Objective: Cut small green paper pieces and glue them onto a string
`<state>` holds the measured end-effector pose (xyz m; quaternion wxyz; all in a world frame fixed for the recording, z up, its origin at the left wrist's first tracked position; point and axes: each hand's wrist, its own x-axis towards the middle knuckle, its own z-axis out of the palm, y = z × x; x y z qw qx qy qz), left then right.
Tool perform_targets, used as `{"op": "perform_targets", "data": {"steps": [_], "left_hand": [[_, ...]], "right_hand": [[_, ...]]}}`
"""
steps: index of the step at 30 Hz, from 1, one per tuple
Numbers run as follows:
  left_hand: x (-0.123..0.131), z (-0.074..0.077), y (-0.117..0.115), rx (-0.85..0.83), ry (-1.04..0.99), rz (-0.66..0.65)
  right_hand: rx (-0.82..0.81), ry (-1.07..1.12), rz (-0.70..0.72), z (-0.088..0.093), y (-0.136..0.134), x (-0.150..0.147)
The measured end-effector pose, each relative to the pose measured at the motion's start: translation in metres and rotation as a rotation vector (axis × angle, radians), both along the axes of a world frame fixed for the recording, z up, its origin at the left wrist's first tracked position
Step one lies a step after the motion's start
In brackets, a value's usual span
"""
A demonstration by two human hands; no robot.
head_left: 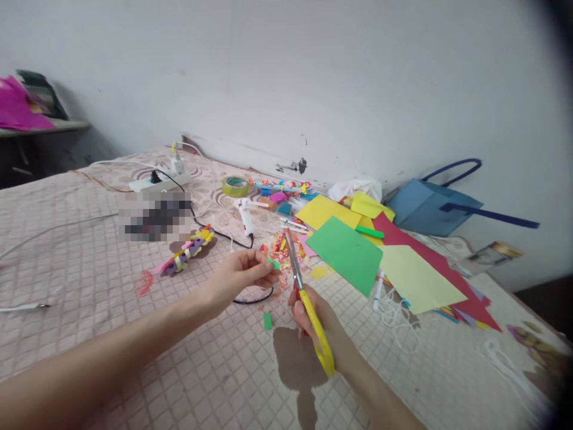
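My left hand (246, 275) pinches a small piece of green paper (274, 263) between thumb and fingers. In my right hand (317, 316) is a pair of scissors (316, 322) with yellow handles, its blades pointing away from me and looking closed or nearly so. The blade tips are a little right of the green piece and apart from it. Below my left hand, another small green paper piece (267, 321) lies on the quilted cover. Beyond the hands is a heap of tiny coloured paper scraps (286, 245).
Coloured sheets, a green one (344, 254) among them, spread to the right beside white string (398, 322). A glue gun (245, 218), tape roll (235, 186) and power strip (159, 181) stand farther back. A decorated craft piece (188, 252) lies left; a blue bag (434, 206) leans on the wall.
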<state>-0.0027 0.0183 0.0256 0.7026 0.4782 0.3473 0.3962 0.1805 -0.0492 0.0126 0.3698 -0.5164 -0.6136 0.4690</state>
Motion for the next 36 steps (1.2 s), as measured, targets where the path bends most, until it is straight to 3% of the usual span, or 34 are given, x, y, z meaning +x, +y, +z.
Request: {"op": "perform_targets", "data": {"steps": [11,36], "left_hand": [[-0.004,-0.002,0.008,0.071,-0.137,0.081],[-0.001,0.001,0.005,0.067,-0.151,0.12]], "right_hand": [[0.002,-0.272,0.017,-0.01,-0.001,0.001],[-0.013,-0.248,0.003,-0.012,0.0,0.003]]}}
